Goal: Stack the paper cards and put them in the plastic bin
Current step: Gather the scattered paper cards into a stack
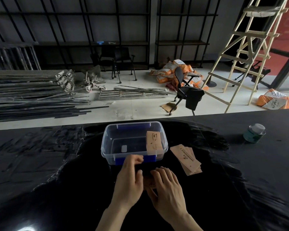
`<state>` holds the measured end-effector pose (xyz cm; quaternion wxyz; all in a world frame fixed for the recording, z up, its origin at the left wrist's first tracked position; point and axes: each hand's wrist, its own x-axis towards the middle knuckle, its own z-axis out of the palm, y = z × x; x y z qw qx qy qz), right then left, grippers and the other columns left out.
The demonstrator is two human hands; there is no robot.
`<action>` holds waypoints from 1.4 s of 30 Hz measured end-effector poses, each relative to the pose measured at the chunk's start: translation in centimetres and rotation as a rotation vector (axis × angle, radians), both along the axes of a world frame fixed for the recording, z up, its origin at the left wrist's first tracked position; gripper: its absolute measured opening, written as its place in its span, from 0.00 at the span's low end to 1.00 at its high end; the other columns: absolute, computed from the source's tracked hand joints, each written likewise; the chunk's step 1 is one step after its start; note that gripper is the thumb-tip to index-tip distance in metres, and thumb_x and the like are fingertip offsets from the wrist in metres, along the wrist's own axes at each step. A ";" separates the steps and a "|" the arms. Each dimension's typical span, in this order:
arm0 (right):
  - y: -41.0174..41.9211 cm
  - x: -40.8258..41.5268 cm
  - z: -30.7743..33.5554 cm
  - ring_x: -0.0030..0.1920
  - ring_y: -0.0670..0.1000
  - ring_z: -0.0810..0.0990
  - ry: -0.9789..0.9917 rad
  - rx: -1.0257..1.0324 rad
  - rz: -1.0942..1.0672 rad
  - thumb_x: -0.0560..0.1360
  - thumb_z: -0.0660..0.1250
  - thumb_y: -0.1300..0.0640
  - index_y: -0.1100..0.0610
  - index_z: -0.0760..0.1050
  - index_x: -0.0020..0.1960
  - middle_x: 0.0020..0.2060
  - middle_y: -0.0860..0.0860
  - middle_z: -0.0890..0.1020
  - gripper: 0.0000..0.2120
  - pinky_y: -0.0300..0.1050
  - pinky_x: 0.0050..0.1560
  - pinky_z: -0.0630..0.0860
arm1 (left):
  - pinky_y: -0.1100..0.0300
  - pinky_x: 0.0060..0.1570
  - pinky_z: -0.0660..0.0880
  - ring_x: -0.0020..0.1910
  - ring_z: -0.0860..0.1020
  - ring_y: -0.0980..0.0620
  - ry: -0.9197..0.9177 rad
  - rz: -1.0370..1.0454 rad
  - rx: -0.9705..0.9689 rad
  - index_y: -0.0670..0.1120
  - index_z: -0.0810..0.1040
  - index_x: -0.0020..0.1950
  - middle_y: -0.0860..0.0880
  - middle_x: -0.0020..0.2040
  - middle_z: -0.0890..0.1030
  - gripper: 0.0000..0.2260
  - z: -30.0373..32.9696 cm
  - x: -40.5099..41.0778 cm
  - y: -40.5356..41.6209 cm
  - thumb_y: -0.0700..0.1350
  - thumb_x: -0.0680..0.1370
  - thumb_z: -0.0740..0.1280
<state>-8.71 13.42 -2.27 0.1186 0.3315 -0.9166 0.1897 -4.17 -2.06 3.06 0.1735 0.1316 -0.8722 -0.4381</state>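
A clear plastic bin [107, 139] with blue latches stands on the black table in front of me. A brown paper card [153, 143] leans inside it against the right wall. A fanned stack of brown paper cards [185, 158] lies on the table to the right of the bin. My left hand [129, 179] and my right hand [167, 189] rest side by side just before the bin. Between them a few dim brown cards [149, 182] show, mostly hidden under the fingers. My right hand lies flat on these cards; my left hand's fingers curl at their left edge.
A green-labelled can [254, 133] stands at the far right of the black, plastic-covered table [40, 164]. Beyond the table's far edge the floor holds metal bars, office chairs, orange sacks and a wooden ladder.
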 end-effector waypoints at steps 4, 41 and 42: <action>-0.1 -0.1 -0.2 0.64 0.55 0.78 -0.005 -0.002 -0.004 0.75 0.69 0.41 0.52 0.75 0.62 0.59 0.50 0.81 0.21 0.52 0.68 0.75 | 0.57 0.63 0.74 0.63 0.76 0.57 0.002 0.172 0.175 0.52 0.75 0.61 0.54 0.61 0.79 0.18 -0.8 2.2 -2.4 0.34 0.76 0.65; 3.3 -2.6 3.2 0.50 0.44 0.83 -0.638 -0.756 -0.303 0.74 0.77 0.54 0.50 0.71 0.67 0.54 0.46 0.83 0.25 0.39 0.48 0.80 | 0.59 0.56 0.82 0.52 0.82 0.61 -0.288 -0.133 0.125 0.59 0.74 0.58 0.61 0.53 0.81 0.14 -0.3 -2.9 1.7 0.47 0.77 0.73; 3.8 -3.0 3.5 0.48 0.46 0.85 -0.792 -0.866 -0.298 0.75 0.76 0.56 0.50 0.74 0.65 0.52 0.50 0.85 0.21 0.40 0.46 0.82 | 0.59 0.55 0.82 0.52 0.81 0.61 -0.295 -0.140 0.201 0.59 0.74 0.59 0.60 0.55 0.80 0.14 -0.3 -3.6 2.5 0.45 0.78 0.73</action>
